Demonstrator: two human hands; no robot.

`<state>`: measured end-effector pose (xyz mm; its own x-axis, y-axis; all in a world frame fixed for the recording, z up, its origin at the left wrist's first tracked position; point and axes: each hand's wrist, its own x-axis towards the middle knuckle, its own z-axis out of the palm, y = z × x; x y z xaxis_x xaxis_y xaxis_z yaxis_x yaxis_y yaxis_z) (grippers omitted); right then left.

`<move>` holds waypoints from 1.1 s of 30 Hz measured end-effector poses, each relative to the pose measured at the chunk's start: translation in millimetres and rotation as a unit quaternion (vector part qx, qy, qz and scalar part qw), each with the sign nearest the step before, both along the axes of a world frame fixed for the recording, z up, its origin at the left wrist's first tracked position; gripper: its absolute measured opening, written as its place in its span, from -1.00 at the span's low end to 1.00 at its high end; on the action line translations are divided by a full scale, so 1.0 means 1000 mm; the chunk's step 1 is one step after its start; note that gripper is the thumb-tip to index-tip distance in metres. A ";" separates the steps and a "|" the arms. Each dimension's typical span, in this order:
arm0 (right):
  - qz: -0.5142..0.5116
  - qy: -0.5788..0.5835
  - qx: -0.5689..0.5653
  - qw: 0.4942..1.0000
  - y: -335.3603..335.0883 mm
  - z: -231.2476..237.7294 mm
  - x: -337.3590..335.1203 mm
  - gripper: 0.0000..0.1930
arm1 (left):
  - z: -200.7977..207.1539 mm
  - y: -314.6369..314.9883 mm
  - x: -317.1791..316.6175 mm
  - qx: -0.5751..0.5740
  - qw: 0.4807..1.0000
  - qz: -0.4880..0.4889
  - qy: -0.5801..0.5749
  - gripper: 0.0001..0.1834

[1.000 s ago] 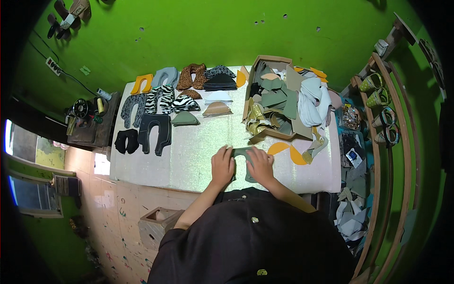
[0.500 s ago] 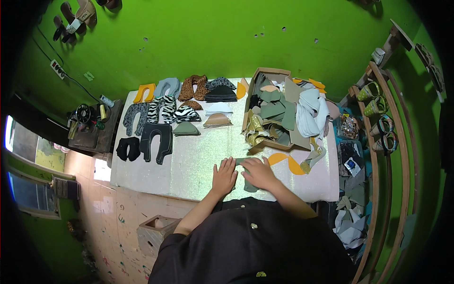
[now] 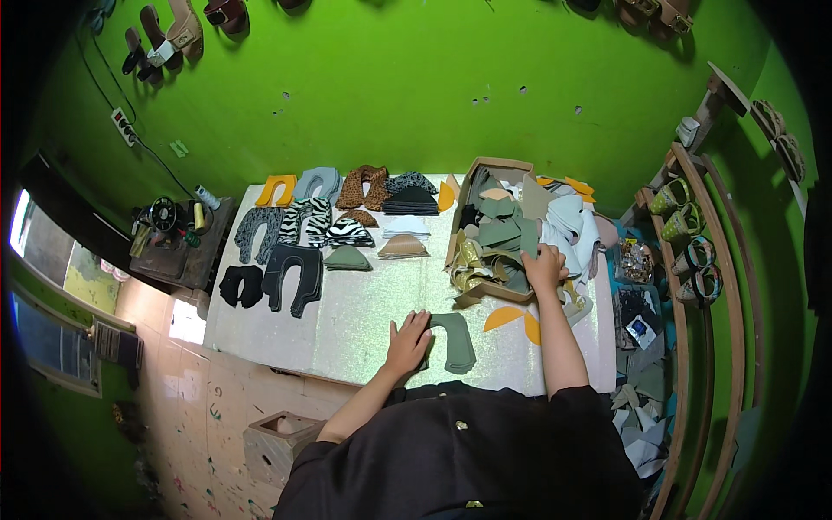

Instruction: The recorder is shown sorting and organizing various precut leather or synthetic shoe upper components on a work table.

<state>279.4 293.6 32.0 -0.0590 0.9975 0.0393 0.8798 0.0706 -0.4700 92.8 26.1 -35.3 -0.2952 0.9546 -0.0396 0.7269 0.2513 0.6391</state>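
My left hand [image 3: 406,343] lies with its fingers stretched out on the left side of a small stack of U-shaped green pieces [image 3: 460,343] near the table's front edge. The curve and right leg of that stack show beside it. Over the front right of an open cardboard box [image 3: 450,227] is my right hand [image 3: 544,267], its fingers bent around the edge of a flat green piece [image 3: 518,237]. Its fingertips are partly hidden. Gold, green and pale scraps fill the box. Two yellow curved pieces [image 3: 506,318] lie in front of it.
Stacks of U-shaped and half-round pieces, such as black ones [image 3: 293,279] and zebra-striped ones [image 3: 347,232], stand on the table's left half. White pieces [image 3: 563,222] spill beside the box. A wooden rack [image 3: 730,321] with sandals rises at the right, a small machine [image 3: 165,214] at the left.
My right hand has left the green stack and moved right and away from me to the box. My left hand stays on the stack. The view has tilted up slightly.
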 end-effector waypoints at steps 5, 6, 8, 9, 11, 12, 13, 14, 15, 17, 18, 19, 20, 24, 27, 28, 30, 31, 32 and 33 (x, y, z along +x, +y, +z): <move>0.075 0.131 0.147 0.978 -0.015 0.032 -0.007 -0.76 | 0.029 0.005 0.000 0.097 0.994 0.036 -0.028 -0.55; 0.115 0.183 0.190 0.958 -0.021 0.050 -0.008 -0.82 | 0.037 0.008 -0.001 0.152 0.986 0.048 -0.041 -0.58; 0.127 0.214 0.202 0.947 -0.031 0.074 -0.008 -0.85 | 0.058 0.017 -0.001 0.252 0.966 0.055 -0.036 -0.67; 0.141 0.246 0.216 0.934 -0.035 0.085 -0.008 -0.86 | 0.067 0.020 0.000 0.251 0.966 0.054 -0.036 -0.67; 0.133 0.260 0.227 0.929 -0.042 0.105 -0.005 -0.85 | 0.082 0.024 0.002 0.284 0.955 0.068 -0.058 -0.67; 0.140 0.319 0.197 0.916 -0.045 0.116 -0.002 -0.85 | 0.087 0.026 0.003 0.294 0.952 0.068 -0.052 -0.64; 0.147 0.376 0.167 0.900 -0.047 0.123 0.001 -0.85 | 0.092 0.028 0.004 0.295 0.952 0.068 -0.052 -0.64; 0.150 0.375 0.185 0.896 -0.049 0.125 0.003 -0.85 | 0.099 0.031 0.006 0.308 0.948 0.061 -0.052 -0.59; 0.151 0.375 0.185 0.896 -0.054 0.128 0.004 -0.85 | 0.107 0.033 0.008 0.321 0.944 0.056 -0.052 -0.53; 0.271 0.354 0.192 0.874 -0.073 0.142 0.008 -0.85 | 0.133 0.039 0.017 0.332 0.941 0.047 -0.038 -0.46; 0.301 0.322 0.192 0.877 -0.087 0.156 0.008 -0.82 | 0.145 0.041 0.021 0.343 0.938 0.036 -0.025 -0.39; 0.343 0.319 0.145 0.871 -0.094 0.157 0.008 -0.75 | 0.152 0.044 0.024 0.342 0.938 0.037 -0.027 -0.39; 0.374 0.314 0.144 0.861 -0.103 0.159 0.007 -0.76 | 0.159 0.046 0.026 0.335 0.941 -0.002 -0.054 -0.34; 0.457 0.325 0.090 0.823 -0.123 0.165 0.012 -0.78 | 0.153 0.051 0.015 0.237 0.949 -0.095 -0.185 -0.65; 0.326 0.379 0.063 0.864 -0.121 0.156 0.017 -0.81 | 0.155 0.039 0.005 0.144 0.904 -0.009 -0.404 -0.84; 0.261 0.458 -0.021 0.850 -0.116 0.138 0.019 -0.85 | 0.162 0.036 0.002 0.147 0.925 0.000 -0.351 -0.86; 0.261 0.461 -0.126 0.838 -0.109 0.125 0.025 -0.79 | 0.170 0.029 -0.011 0.146 0.950 -0.032 -0.276 -0.85; 0.263 0.427 -0.172 0.848 -0.107 0.117 0.027 -0.70 | 0.176 0.027 -0.015 0.140 0.962 -0.049 -0.229 -0.86; 0.261 0.427 -0.176 0.848 -0.111 0.118 0.025 -0.70 | 0.181 0.026 -0.017 0.136 0.962 -0.047 -0.230 -0.86; 0.312 0.378 -0.090 0.867 -0.118 0.123 0.021 -0.58 | 0.186 0.026 -0.019 0.165 0.967 -0.097 -0.170 -0.86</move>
